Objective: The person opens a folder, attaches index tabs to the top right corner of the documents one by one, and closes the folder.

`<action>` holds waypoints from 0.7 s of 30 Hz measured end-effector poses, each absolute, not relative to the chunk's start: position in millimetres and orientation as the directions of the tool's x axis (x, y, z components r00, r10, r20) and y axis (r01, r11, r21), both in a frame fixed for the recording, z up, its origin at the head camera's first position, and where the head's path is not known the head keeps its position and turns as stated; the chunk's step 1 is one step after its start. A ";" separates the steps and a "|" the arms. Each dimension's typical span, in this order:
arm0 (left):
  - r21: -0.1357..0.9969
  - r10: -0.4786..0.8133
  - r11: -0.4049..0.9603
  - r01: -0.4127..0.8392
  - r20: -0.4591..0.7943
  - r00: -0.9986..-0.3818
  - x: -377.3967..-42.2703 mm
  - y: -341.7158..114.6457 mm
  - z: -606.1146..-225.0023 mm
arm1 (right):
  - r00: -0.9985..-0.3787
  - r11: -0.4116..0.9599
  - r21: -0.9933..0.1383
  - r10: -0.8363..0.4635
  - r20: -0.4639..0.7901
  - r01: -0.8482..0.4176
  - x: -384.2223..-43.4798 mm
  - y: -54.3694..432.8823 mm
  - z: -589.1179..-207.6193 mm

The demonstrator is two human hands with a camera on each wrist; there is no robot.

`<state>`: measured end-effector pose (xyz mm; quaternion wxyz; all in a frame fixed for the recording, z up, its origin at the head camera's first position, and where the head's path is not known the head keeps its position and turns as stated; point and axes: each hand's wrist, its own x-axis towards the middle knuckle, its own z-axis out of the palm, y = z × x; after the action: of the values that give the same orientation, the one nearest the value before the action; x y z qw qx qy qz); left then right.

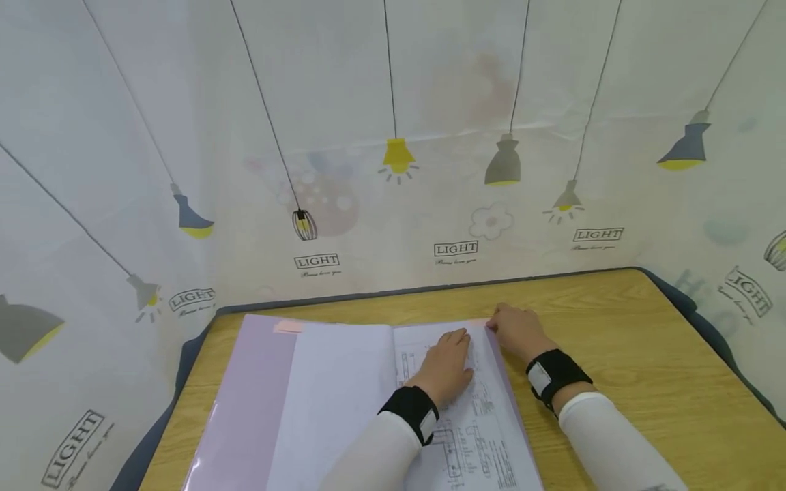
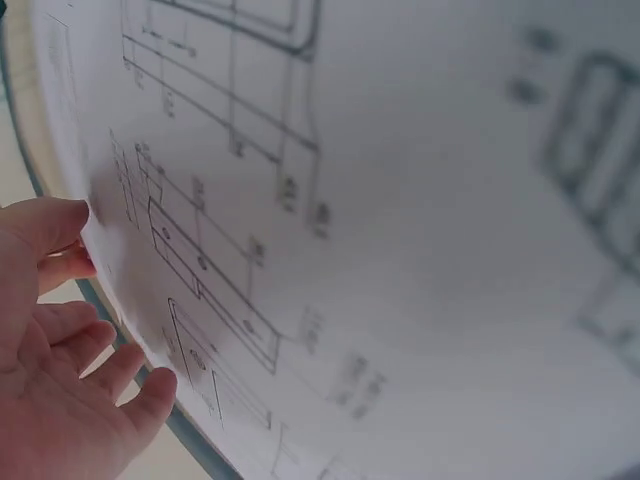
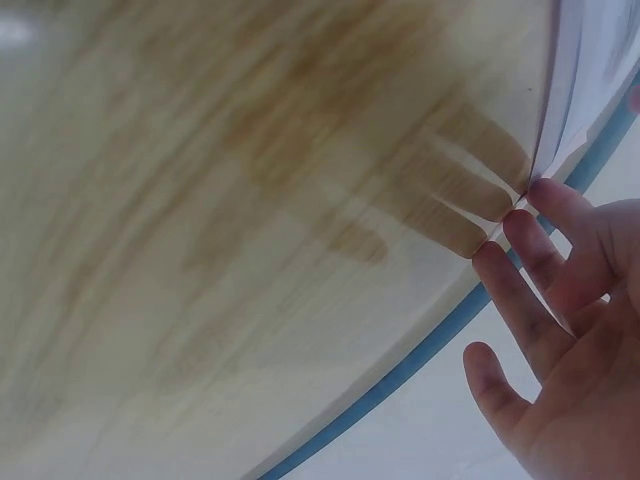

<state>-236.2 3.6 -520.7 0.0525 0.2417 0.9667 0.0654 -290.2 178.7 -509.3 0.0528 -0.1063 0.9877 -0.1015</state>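
Observation:
A pale purple folder [image 1: 258,402] lies spread on the wooden table, with a blank white sheet [image 1: 340,402] on its left side. On its right side is a page of line drawings [image 1: 491,409]. My left hand [image 1: 443,368] rests over the upper part of that page. In the left wrist view, the fingers of the left hand [image 2: 70,340] are loosely bent beside the printed sheet. At the folder's top right corner is my right hand [image 1: 518,331]. Fingertips of the right hand [image 3: 570,300] touch the tabletop and the folder's edge in the right wrist view.
The wood-grain table [image 1: 626,341] extends to the right of the folder. A dark edge band [image 1: 368,295] runs along its back. Behind stands a pale wall covering [image 1: 368,82] printed with hanging lamps. A pink label [image 1: 288,326] sits at the folder's upper left.

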 end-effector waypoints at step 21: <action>-0.014 0.351 0.935 0.355 -0.113 -0.929 -251.2 37.5 -518.4 | -0.966 0.951 -0.197 -0.254 -0.053 -0.239 -285.6 177.8 -506.6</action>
<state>-251.2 37.5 -518.4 0.0546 0.1797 0.9821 -0.0172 -285.6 177.8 -506.6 0.0390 -0.1250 0.9868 -0.0950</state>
